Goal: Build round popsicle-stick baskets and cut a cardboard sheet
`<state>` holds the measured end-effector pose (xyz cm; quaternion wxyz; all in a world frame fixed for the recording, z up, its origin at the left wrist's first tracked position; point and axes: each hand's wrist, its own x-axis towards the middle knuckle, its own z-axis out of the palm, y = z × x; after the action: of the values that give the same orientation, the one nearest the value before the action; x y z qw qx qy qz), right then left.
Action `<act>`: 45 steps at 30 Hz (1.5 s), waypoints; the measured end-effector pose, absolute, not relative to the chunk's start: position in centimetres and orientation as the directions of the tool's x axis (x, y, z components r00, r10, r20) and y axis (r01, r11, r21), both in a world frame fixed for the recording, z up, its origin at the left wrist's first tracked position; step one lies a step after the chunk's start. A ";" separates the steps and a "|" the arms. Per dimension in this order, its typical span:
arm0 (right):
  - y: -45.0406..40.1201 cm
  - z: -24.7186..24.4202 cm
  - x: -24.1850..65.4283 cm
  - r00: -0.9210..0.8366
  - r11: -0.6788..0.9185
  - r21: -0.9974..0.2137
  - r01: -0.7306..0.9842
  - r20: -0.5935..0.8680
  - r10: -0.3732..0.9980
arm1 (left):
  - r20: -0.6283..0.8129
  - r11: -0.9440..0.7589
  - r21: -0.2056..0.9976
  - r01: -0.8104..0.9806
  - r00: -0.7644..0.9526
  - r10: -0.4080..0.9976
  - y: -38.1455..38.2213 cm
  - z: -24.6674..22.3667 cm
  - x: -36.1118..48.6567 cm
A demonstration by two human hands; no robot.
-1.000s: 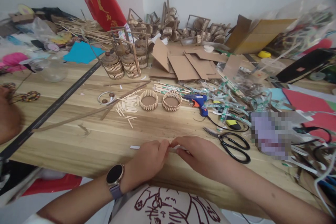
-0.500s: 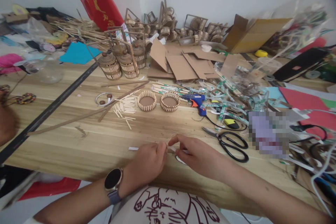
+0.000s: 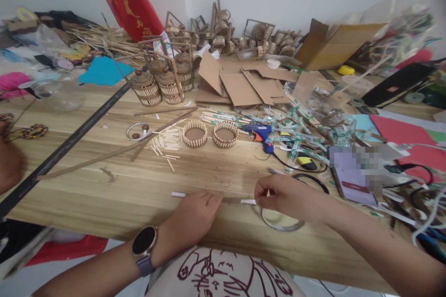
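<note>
My left hand [image 3: 195, 216], with a watch [image 3: 144, 241] on its wrist, lies palm down near the table's front edge. Its closed fingers hold down a thin brown strip [image 3: 234, 200]. A short white piece of tape [image 3: 178, 194] sticks out left of that hand. To the right, my right hand [image 3: 284, 195] pinches a white length of tape [image 3: 247, 202] along the brown strip. A narrow roll of tape [image 3: 284, 228] hangs below the right hand, partly hidden by it. Scissors [image 3: 315, 179] are mostly covered by the right hand and forearm.
Two round stick-walled baskets [image 3: 195, 143] [image 3: 226, 143] stand ahead, beside loose short sticks [image 3: 167, 141]. A blue glue gun [image 3: 266, 137] and phone [image 3: 351, 176] lie right. Lidded baskets [image 3: 146, 89] and cardboard [image 3: 244, 89] are behind. Another person's arm [image 3: 10, 167] shows at left.
My right hand has moved right, away from the left, with the tape; a white length and the roll now show. My left hand has flattened onto the brown strip.
</note>
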<state>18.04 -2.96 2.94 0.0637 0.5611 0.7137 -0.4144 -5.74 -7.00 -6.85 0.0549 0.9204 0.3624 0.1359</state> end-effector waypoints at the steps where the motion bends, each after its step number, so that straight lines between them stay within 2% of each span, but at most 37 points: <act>1: -2.8 2.8 18.2 -0.374 -0.024 -0.563 0.826 -0.581 0.723 | 0.188 -0.765 0.177 0.619 0.742 0.643 -7.1 -6.9 -5.8; 5: -2.6 0.6 17.3 -0.394 -0.169 -0.644 0.746 -0.631 0.668 | 0.141 -0.836 0.072 0.545 0.824 0.549 -7.4 -7.3 -5.8; 9: -2.3 -2.2 16.5 -0.401 -0.150 -0.640 0.753 -0.628 0.667 | 0.167 -0.846 0.033 0.533 0.831 0.530 -7.5 -7.5 -6.0; 13: -2.0 -3.5 16.7 -0.391 -0.132 -0.619 0.774 -0.632 0.669 | 0.167 -0.850 0.049 0.525 0.835 0.525 -7.6 -7.5 -6.1; 18: -2.1 -3.2 16.5 -0.360 -0.104 -0.580 0.808 -0.625 0.693 | 0.094 -0.845 0.060 0.531 0.840 0.534 -7.6 -7.1 -5.9; 27: -2.3 -2.2 15.6 -0.325 -0.045 -0.496 0.867 -0.632 0.704 | 0.185 -0.860 -0.041 0.509 0.849 0.494 -7.6 -7.1 -5.8; 35: -2.0 -1.8 15.2 -0.313 0.005 -0.437 0.900 -0.636 0.705 | 0.186 -0.867 -0.055 0.495 0.859 0.478 -7.6 -7.2 -5.6; 45: -1.9 -1.1 14.5 -0.294 0.043 -0.368 0.929 -0.662 0.689 | 0.118 -0.867 -0.032 0.497 0.863 0.490 -7.5 -7.0 -5.3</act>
<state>14.47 -1.86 -1.06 0.1549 0.5734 0.7054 -0.3868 -5.31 -7.49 -7.03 -0.0307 0.9648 0.2558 0.0531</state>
